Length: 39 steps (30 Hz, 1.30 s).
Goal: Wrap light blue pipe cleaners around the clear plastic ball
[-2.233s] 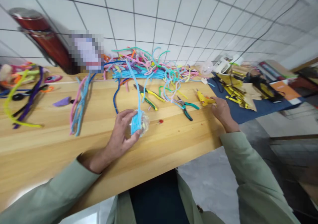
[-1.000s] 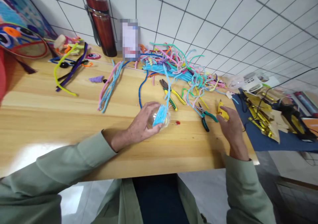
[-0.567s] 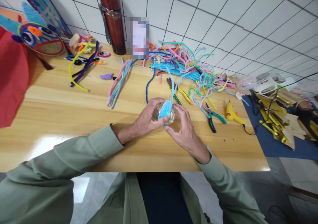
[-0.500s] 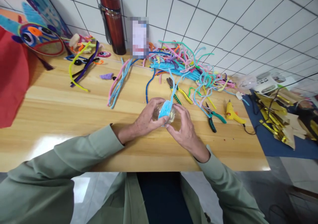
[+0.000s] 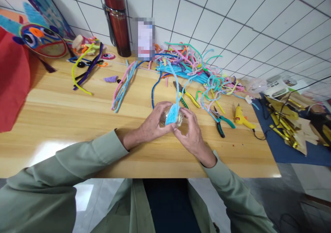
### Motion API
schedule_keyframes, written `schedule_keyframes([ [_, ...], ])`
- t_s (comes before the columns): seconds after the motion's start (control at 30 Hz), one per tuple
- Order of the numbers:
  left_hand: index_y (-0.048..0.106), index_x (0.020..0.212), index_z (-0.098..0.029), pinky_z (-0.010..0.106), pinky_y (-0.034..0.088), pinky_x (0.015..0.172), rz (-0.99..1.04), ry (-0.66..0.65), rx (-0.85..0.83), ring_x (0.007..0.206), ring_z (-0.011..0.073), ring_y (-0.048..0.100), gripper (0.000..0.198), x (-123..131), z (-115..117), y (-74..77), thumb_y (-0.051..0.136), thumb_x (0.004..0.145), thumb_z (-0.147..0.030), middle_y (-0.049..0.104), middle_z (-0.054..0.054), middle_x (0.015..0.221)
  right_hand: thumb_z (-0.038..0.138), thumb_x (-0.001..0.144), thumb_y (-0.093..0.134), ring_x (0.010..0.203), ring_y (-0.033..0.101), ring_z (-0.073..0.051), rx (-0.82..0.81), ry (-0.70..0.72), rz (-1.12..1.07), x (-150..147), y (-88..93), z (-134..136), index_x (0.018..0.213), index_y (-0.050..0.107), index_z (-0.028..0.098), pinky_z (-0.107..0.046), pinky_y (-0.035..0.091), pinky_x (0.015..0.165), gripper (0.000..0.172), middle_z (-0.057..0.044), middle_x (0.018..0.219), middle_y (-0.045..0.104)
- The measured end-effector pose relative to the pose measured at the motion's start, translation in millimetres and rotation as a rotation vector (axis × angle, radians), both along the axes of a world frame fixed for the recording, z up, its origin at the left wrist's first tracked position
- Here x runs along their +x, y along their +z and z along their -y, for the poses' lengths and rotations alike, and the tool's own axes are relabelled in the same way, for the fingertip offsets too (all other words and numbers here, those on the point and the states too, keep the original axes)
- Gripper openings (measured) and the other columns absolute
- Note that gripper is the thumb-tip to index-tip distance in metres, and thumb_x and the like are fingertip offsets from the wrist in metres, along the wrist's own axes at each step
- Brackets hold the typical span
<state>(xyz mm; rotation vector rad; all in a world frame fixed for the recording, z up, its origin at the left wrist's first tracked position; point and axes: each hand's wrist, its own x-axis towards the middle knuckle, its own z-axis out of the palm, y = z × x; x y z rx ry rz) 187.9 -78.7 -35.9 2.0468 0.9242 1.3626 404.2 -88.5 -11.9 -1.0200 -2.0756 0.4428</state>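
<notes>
Between my two hands, over the middle of the table, is a clear round plastic piece (image 5: pixel 180 120); its exact kind I cannot make out. Light-blue pipe cleaners (image 5: pixel 171 115) lie side by side across it, and two long loose ends rise from its top. My left hand (image 5: pixel 157 122) grips it from the left, thumb along the lower edge. From the right, my right hand (image 5: pixel 190 131) holds the other side with fingers and thumb curved round. Just beyond my hands lie yellow-and-green-handled pliers (image 5: pixel 190 98).
Tangled pipe cleaners (image 5: pixel 191 67) are heaped along the wall. Green-handled pliers (image 5: pixel 222 120) and a yellow glue gun (image 5: pixel 243 117) with its cord lie to the right. At the back stand a red thermos (image 5: pixel 117 26) and a blurred phone (image 5: pixel 145 40). A decorated mask-like piece (image 5: pixel 41 40) is at the left.
The round piece has turned slightly in my hands. One loose light-blue end now reaches farther up and left, over the heap. My left thumb has shifted down off the blue strands.
</notes>
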Motion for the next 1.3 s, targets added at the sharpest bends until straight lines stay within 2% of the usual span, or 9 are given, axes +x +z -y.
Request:
schedule_keyframes([
  [0.13, 0.048, 0.152, -0.025, 0.055, 0.055, 0.118, 0.013, 0.006, -0.018, 0.139, 0.0332, 0.062, 0.063, 0.5, 0.3, 0.3, 0.076, 0.1, -0.048, 0.061, 0.017, 0.147, 0.032, 0.096, 0.074, 0.15, 0.059, -0.036, -0.075, 0.006, -0.023, 4.8, 2.1, -1.2, 0.156, 0.051, 0.027, -0.065, 0.052, 0.123, 0.064, -0.017, 0.156, 0.063],
  [0.3, 0.049, 0.151, -0.025, 0.055, 0.055, 0.117, 0.011, 0.016, -0.023, 0.139, 0.0336, 0.062, 0.062, 2.2, 0.3, 0.7, 0.078, 0.098, -0.041, 0.061, 0.017, 0.146, 0.049, 0.1, 0.073, 0.158, 0.052, -0.032, -0.342, 0.051, -0.214, 12.2, 11.7, -10.8, 0.146, 0.064, 0.032, -0.06, 0.043, 0.132, 0.05, -0.011, 0.163, 0.059],
  [0.4, 0.048, 0.151, -0.026, 0.056, 0.055, 0.117, 0.009, 0.014, -0.009, 0.139, 0.0338, 0.062, 0.064, 2.7, -0.6, 0.6, 0.079, 0.096, -0.039, 0.062, 0.017, 0.146, 0.057, 0.099, 0.074, 0.161, 0.05, -0.031, -0.431, 0.069, -0.304, 7.7, 15.2, -18.9, 0.138, 0.071, 0.032, -0.06, 0.039, 0.135, 0.046, -0.009, 0.166, 0.058],
  [0.53, 0.048, 0.151, -0.028, 0.057, 0.056, 0.116, 0.007, 0.005, -0.002, 0.139, 0.0338, 0.063, 0.066, 2.3, -1.8, 0.1, 0.08, 0.094, -0.037, 0.062, 0.016, 0.146, 0.056, 0.098, 0.075, 0.157, 0.056, -0.03, -0.516, 0.05, -0.4, -6.4, 15.4, -25.3, 0.124, 0.076, 0.031, -0.059, 0.047, 0.13, 0.036, -0.008, 0.162, 0.063],
  [0.63, 0.049, 0.151, -0.028, 0.057, 0.055, 0.118, 0.007, 0.007, 0.002, 0.139, 0.0333, 0.063, 0.067, 2.2, -1.7, 0.0, 0.08, 0.093, -0.037, 0.063, 0.015, 0.147, 0.053, 0.098, 0.076, 0.146, 0.065, -0.031, -0.544, 0.047, -0.471, -13.7, 13.4, -26.6, 0.107, 0.077, 0.029, -0.056, 0.058, 0.118, 0.026, -0.009, 0.15, 0.072],
  [0.77, 0.05, 0.151, -0.027, 0.058, 0.054, 0.12, 0.014, 0.01, -0.036, 0.141, 0.0345, 0.062, 0.068, 2.8, -0.6, -0.2, 0.081, 0.093, -0.042, 0.062, 0.016, 0.148, 0.053, 0.095, 0.078, 0.135, 0.072, -0.031, -0.572, 0.025, -0.55, -14.4, 8.8, -26.6, 0.099, 0.073, 0.028, -0.054, 0.061, 0.111, 0.026, -0.008, 0.139, 0.077],
  [1.03, 0.045, 0.154, -0.027, 0.058, 0.054, 0.119, 0.002, -0.006, 0.003, 0.141, 0.0345, 0.061, 0.071, 2.3, -0.9, -0.4, 0.081, 0.094, -0.041, 0.06, 0.016, 0.148, 0.051, 0.101, 0.07, 0.138, 0.07, -0.03, -0.53, 0.044, -0.499, -9.8, 2.3, -27.8, 0.102, 0.069, 0.028, -0.052, 0.062, 0.11, 0.023, -0.008, 0.146, 0.075],
  [1.17, 0.044, 0.156, -0.029, 0.059, 0.053, 0.12, -0.016, -0.011, 0.016, 0.142, 0.0346, 0.06, 0.069, 2.0, -0.1, 1.6, 0.077, 0.097, -0.042, 0.06, 0.016, 0.15, 0.053, 0.098, 0.075, 0.137, 0.07, -0.03, -0.542, 0.036, -0.516, -11.0, 5.9, -27.8, 0.101, 0.07, 0.028, -0.053, 0.062, 0.11, 0.026, -0.008, 0.142, 0.076],
  [1.3, 0.042, 0.157, -0.029, 0.058, 0.053, 0.121, -0.028, -0.01, 0.018, 0.144, 0.0342, 0.059, 0.068, 1.5, 0.7, 1.0, 0.075, 0.098, -0.039, 0.058, 0.016, 0.151, 0.055, 0.098, 0.076, 0.144, 0.065, -0.031, -0.5, 0.036, -0.484, -11.6, 13.7, -25.2, 0.101, 0.07, 0.029, -0.055, 0.059, 0.115, 0.027, -0.009, 0.146, 0.073],
])
